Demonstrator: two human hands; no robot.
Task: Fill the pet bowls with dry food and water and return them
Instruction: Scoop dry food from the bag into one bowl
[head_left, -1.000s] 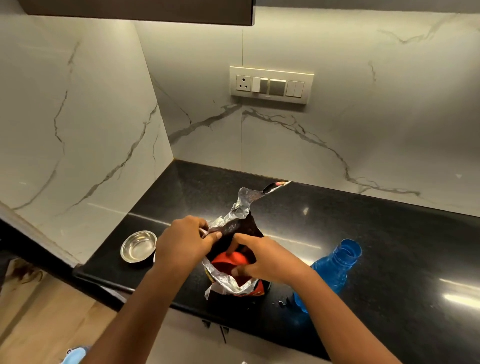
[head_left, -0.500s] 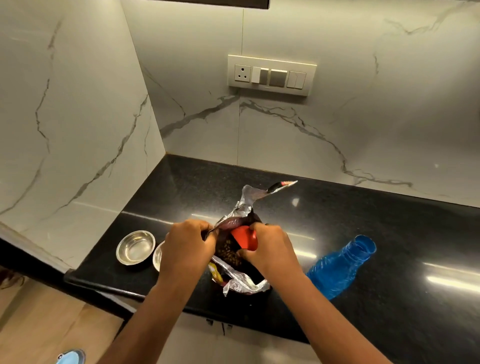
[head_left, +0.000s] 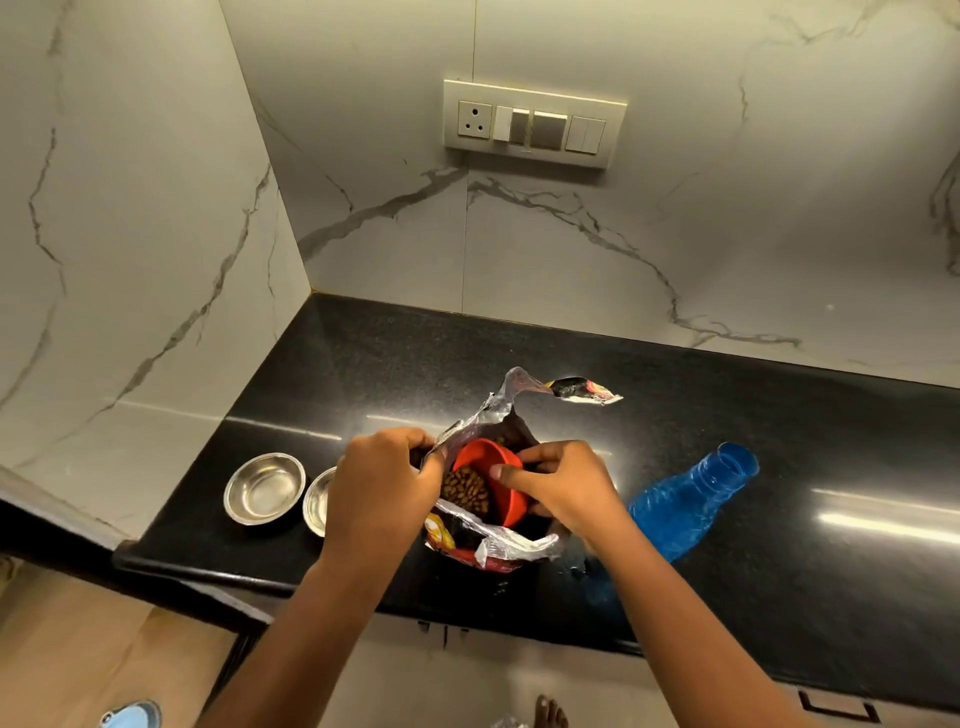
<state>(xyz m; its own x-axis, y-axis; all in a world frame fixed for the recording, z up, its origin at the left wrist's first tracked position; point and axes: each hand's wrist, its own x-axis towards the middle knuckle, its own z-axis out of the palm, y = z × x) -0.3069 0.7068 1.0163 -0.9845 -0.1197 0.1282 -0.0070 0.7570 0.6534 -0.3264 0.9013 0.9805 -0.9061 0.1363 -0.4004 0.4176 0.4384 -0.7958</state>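
Two empty steel bowls side by side; red scoop holding kibble.

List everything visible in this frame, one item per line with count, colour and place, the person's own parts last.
steel bowls: two, silver, empty, counter's left end; one partly hidden
food bag: one, foil-lined, open, near counter's front edge
scoop: one, red, holding kibble, in the bag's mouth
bottle: one, blue, uncapped, right of the bag
counter: one, black
switch panel: one, cream, on the marble wall
left hand: holds the bag's edge
right hand: grips the scoop
foot: one, bare, on the floor
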